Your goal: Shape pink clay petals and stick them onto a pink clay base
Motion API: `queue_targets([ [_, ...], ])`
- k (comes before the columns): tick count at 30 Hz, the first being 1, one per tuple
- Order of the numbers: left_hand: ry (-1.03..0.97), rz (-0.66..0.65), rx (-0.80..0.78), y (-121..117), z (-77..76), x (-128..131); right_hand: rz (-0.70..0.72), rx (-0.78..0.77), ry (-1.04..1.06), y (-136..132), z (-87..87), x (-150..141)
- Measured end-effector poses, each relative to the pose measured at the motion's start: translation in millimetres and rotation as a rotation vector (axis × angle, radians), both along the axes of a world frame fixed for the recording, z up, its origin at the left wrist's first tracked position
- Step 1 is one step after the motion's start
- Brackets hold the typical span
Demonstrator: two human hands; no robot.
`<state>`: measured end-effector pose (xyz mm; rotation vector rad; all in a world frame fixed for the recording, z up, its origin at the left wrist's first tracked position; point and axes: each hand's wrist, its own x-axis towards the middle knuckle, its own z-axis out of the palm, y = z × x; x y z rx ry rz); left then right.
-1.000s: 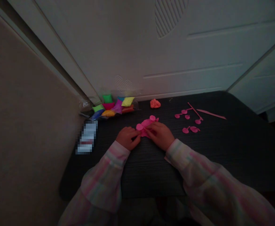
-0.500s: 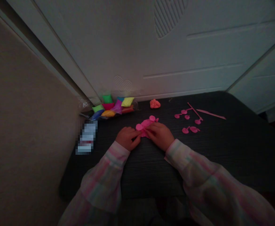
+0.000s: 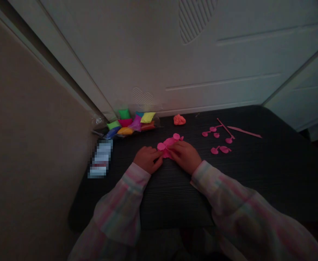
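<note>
A pink clay figure (image 3: 169,142) with two round discs on it lies on the dark table, between my hands. My left hand (image 3: 148,160) has its thumb and forefinger closed at the figure's left lower edge. From the other side my right hand (image 3: 185,155) pinches at the clay near its middle, fingertips pressed together just beside the left disc. My fingers cover part of the lower clay. Small pink clay pieces with thin stems (image 3: 214,150) lie to the right of my right hand.
Colourful clay packets (image 3: 126,122) sit at the back left, near a blurred pale object (image 3: 101,158). An orange clay lump (image 3: 179,120) lies behind the figure. At right are a thin pink stick (image 3: 225,128) and a flat pink tool (image 3: 244,131). A white panel (image 3: 202,90) borders the table (image 3: 172,203).
</note>
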<state>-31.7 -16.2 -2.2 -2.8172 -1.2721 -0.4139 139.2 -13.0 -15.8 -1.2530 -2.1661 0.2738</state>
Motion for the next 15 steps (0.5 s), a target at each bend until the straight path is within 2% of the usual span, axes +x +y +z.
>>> queue_targets([
  [7,0.047,-0.005,0.002,-2.6,3.7,3.2,0.002,-0.005,-0.01,-1.0,1.1,-0.6],
  [15,0.013,0.025,-0.089,-0.4,-2.7,2.8,0.028,-0.027,-0.034,0.6,0.3,0.5],
])
